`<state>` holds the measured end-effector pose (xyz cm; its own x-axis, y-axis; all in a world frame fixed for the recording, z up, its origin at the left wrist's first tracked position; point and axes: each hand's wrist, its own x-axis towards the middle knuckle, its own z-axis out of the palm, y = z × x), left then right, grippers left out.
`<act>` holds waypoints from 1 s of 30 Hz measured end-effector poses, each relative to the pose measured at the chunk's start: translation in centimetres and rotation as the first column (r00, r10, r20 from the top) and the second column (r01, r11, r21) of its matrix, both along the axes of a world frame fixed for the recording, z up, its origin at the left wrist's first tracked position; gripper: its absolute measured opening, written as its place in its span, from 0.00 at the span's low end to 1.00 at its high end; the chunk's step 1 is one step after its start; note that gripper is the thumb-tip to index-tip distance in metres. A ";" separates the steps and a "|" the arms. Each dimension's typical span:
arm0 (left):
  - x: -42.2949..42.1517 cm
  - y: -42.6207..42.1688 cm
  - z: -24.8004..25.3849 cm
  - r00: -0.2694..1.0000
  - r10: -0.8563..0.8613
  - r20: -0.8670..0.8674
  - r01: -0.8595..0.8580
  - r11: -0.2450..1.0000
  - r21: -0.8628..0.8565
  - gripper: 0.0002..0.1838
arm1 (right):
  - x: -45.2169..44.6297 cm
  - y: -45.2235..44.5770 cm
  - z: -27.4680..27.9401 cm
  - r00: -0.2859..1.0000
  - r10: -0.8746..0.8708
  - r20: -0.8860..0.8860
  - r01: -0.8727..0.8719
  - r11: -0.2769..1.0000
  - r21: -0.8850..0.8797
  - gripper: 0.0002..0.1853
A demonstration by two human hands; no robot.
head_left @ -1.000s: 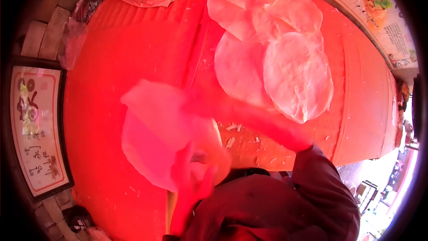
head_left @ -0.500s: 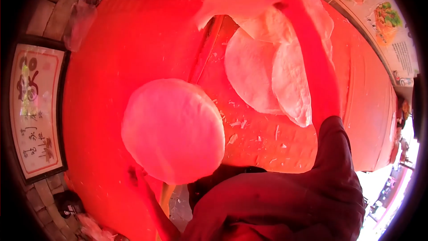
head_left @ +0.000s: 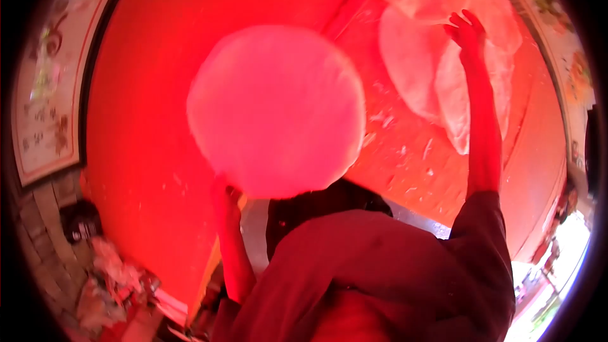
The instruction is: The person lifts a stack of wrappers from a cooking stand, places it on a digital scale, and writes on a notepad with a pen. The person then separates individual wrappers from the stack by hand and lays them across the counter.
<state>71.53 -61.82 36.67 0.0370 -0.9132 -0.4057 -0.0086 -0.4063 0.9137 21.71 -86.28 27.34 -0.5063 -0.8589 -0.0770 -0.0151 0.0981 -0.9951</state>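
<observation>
A large round flatbread, perhaps the top of a stack, lies near the table's front edge, tinted pink by the red light. At its lower left rim is my left hand; shadow and blur hide its fingers, so I cannot tell whether they grip the rim. To the upper right, several flatbreads lie spread and overlapping, some folded. My right hand reaches over them with its fingers apart and nothing in them.
The table has a red-lit covering, with scraps scattered between the breads. A framed sign is at the left and a picture board at the right. A black item and crumpled plastic lie lower left.
My right hand has let go of the flatbread it held, which now lies on the others at upper right. The view has shifted; my left hand stays by the round flatbread's lower left rim.
</observation>
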 end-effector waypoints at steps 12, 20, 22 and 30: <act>4.9 4.3 -3.0 0.964 0.215 -0.154 -0.198 0.972 0.123 0.15 | 23.1 19.0 5.3 0.735 0.551 -0.396 -0.421 0.828 0.370 0.20; 2.5 7.3 -3.9 0.921 0.261 -0.290 -0.226 0.963 0.147 0.16 | 23.1 21.9 6.0 0.804 0.450 -0.388 -0.343 0.885 0.315 0.19; 2.0 6.6 -4.9 0.906 0.278 -0.320 -0.237 0.958 0.161 0.16 | 23.0 22.8 6.2 0.818 0.430 -0.383 -0.326 0.894 0.308 0.19; 2.3 6.2 -6.0 0.848 0.344 -0.402 -0.303 0.939 0.163 0.18 | 24.7 24.5 7.7 0.813 0.460 -0.356 -0.388 0.885 0.257 0.20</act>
<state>73.85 -55.67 30.68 0.1324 -0.8382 -0.5291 0.5123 -0.3991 0.7604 46.39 -61.73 35.04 -0.1119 -0.9877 -0.1096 -0.4816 0.1504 -0.8634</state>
